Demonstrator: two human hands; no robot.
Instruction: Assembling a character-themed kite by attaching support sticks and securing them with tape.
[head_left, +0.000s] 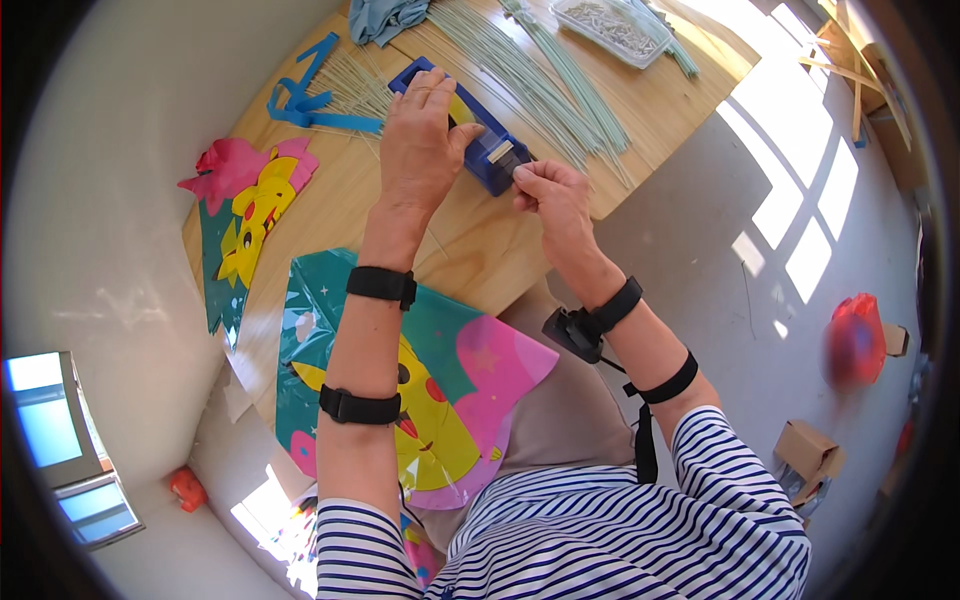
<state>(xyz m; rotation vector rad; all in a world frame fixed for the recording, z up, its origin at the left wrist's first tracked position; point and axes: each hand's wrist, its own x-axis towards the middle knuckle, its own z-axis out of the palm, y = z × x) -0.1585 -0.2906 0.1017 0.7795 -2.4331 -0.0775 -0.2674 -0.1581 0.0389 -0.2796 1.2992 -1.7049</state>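
Note:
A blue tape dispenser (490, 178) stands on the wooden table, with a yellow roll partly showing. My left hand (418, 130) lies over its far end, fingers bent around it and thumb across the roll. At the near end, by the cutter, my right hand (555, 195) pinches the end of a strip of tape (508, 157) between thumb and finger. A shiny plastic kite (430, 290) in green and pink, with a yellow cartoon figure, lies across my lap and the table edge, beneath my left forearm. My left forearm hides part of it.
A second, folded kite (260, 205) lies at the table's left. Blue ribbon (300, 105), thin pale rods (540, 80), a clear tub of small white pieces (615, 30) and blue cloth (385, 18) are farther back. A cardboard box (808, 455) stands on the floor at right.

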